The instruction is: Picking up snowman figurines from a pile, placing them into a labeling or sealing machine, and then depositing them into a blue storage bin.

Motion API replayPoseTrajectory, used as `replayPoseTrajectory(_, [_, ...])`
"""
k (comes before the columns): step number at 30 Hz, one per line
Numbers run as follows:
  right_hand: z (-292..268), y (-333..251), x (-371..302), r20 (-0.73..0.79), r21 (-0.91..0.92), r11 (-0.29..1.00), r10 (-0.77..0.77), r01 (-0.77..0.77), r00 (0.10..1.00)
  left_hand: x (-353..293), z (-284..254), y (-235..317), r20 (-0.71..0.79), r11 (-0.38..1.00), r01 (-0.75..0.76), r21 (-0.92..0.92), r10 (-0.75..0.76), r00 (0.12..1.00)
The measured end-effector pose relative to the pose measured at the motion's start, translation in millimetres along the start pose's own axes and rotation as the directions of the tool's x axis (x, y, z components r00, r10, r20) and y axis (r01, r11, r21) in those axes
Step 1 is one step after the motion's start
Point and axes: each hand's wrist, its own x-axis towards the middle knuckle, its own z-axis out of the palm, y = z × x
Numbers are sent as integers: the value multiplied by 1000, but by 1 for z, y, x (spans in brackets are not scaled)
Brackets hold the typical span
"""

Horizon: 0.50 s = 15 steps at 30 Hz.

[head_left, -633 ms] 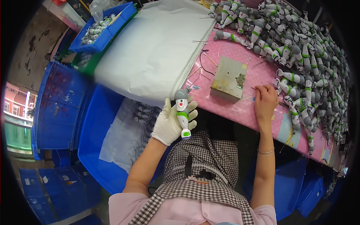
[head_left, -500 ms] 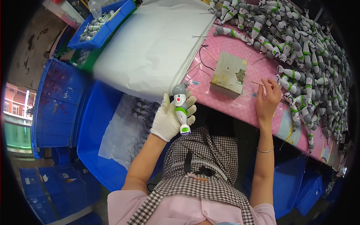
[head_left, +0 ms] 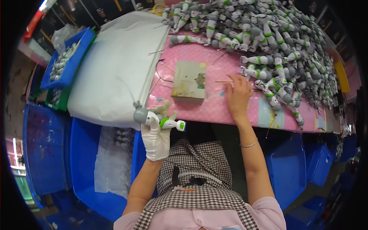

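My left hand (head_left: 156, 135) wears a white glove and grips a small grey, white and green toy figure (head_left: 158, 119), held sideways just in front of the table's near edge. My bare right hand (head_left: 238, 96) rests on the pink table cover (head_left: 214, 109), its fingers on a thin wooden stick (head_left: 224, 81). A square beige pad (head_left: 189, 79) with a dark smear lies left of that hand. A large heap of the same toy figures (head_left: 268, 42) fills the far right of the table.
A big white sheet (head_left: 115, 69) covers the table's left part. Blue crates (head_left: 50, 149) stand at my left and right, one (head_left: 67, 57) holding more grey figures. A clear plastic bag (head_left: 111, 161) with figures lies in the crate beside my left knee.
My left hand has turned the toy figure from upright to lying sideways. My right hand has shifted left along the table onto the thin stick.
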Motion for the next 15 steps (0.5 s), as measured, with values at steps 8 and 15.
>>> replayPoseTrajectory(8, [-2, -12, 5, 171, 27, 1000, -20, 16, 985, 1, -18, -63, -21, 998, 63, 23, -62, 998])
replayPoseTrajectory(15, [-34, -80, -68, 217, 706, 693, -16, -146, 976, -2, -19, -70, -137, 993, 48, -109, -63, 989])
